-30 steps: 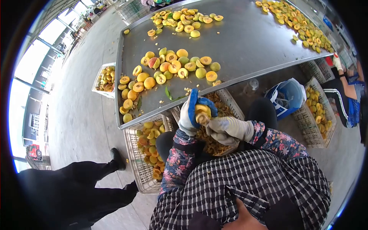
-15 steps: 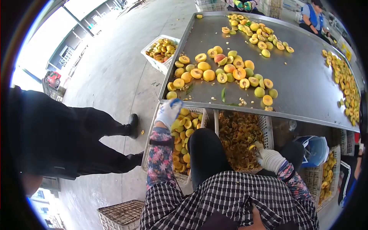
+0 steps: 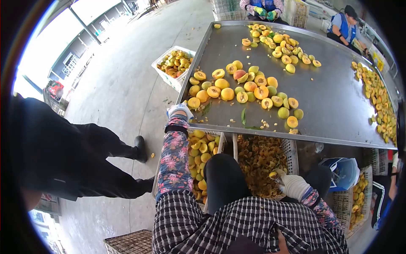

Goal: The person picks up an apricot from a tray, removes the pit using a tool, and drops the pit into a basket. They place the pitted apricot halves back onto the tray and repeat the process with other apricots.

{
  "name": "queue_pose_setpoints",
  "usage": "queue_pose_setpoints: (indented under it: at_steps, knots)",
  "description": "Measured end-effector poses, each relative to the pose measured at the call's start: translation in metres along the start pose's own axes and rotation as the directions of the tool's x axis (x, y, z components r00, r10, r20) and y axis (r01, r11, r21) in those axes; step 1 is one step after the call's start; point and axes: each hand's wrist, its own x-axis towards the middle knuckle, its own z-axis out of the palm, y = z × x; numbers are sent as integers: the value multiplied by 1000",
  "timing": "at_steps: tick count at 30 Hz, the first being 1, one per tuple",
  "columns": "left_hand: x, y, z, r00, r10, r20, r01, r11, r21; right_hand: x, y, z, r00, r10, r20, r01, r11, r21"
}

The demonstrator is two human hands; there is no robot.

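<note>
My left hand (image 3: 179, 111), in a white and blue glove, reaches over the near left corner of the metal table (image 3: 330, 97). Its fingers are hidden behind its back, beside halved yellow peaches (image 3: 203, 96). My right hand (image 3: 294, 186), in a pale knitted glove, is closed around a small metal tool (image 3: 278, 180) whose shape is mostly covered. A yellow bit (image 3: 272, 174) shows at its fingertips. Below this hand is a crate of brown fruit scraps (image 3: 258, 158). Left of my knee, a crate holds yellow peach halves (image 3: 198, 161).
A white crate (image 3: 159, 73) of fruit stands on the floor beyond the table's left side. A person in dark trousers (image 3: 91, 142) stands at left. Two people sit at the far side. A blue bucket (image 3: 344, 173) and more fruit crates are at right.
My left hand has moved from the table's front edge up and left, over the corner where peaches lay. My right hand stays over the scraps crate. The view has tilted slightly.
</note>
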Motion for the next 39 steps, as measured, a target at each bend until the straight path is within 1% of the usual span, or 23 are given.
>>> queue_pose_setpoints:
  at_steps: [4,6,8,9,12,13,14,16,17,20,21,22,24,25,26,28,31,34,35,36,37,38,39]
  knots:
    - [17,0,-4,984,-75,-160,32,966,-257,1,2,3,999,-28,14,29,1000,-8]
    - [43,12,33,937,-63,-345,-5,981,-192,3,1,0,998,-61,16,61,998,-16]
    - [76,29,68,922,-114,-369,29,973,-230,4,2,-1,993,-115,11,116,993,-11]
    - [64,33,55,932,-35,-360,-51,972,-228,5,4,3,996,-86,19,86,996,1]
    - [68,40,23,990,112,83,-104,990,-97,-1,2,-3,995,-101,0,100,994,52]
    - [58,31,28,958,247,-145,-250,968,-5,-2,3,-1,994,-106,3,106,992,61]
    - [55,28,26,967,251,-51,-254,965,-60,-2,4,0,994,-114,5,113,991,68]
    - [51,36,21,989,137,-50,-135,990,35,-1,5,-2,994,-99,42,96,993,73]
    - [33,43,3,988,128,-82,-129,992,-6,0,2,-5,994,-78,82,72,995,74]
    - [61,58,-4,979,-73,-192,-5,926,-378,1,3,-4,993,-74,93,66,995,80]
    - [67,67,5,914,-73,-399,-72,939,-336,2,2,-5,993,-65,94,58,996,74]
    - [65,78,7,879,-56,-474,-77,963,-257,2,2,-6,994,-55,96,49,997,67]
    - [83,97,20,894,-87,-440,7,983,-181,5,5,-2,992,-31,121,24,998,60]
    - [86,105,21,941,-51,-335,1,989,-147,6,8,0,993,-35,108,28,997,66]
    - [90,114,18,964,-84,-252,21,970,-242,6,10,1,994,-39,97,32,997,76]
    - [87,119,17,947,-74,-313,-19,959,-283,5,11,1,996,-40,77,32,995,97]
    - [87,105,19,947,115,-300,-255,837,-483,1,6,-1,998,-47,35,41,990,134]
    - [71,100,22,879,151,-452,-404,740,-538,4,5,-6,999,-50,-2,50,985,165]
    - [50,100,17,864,100,-494,-425,670,-608,8,9,-1,998,-61,-28,65,982,177]
    - [36,101,15,899,163,-407,-438,321,-840,10,11,0,996,-72,-56,81,979,187]
    - [24,101,15,903,260,-341,-334,-72,-940,1,-7,-26,1000,-10,-1,10,975,220]
    - [8,102,14,876,371,-307,-128,-435,-891,4,-4,-19,988,-66,-142,100,962,254]
    - [-12,102,15,813,468,-347,-5,-590,-807,11,5,-10,953,-113,-282,192,943,272]
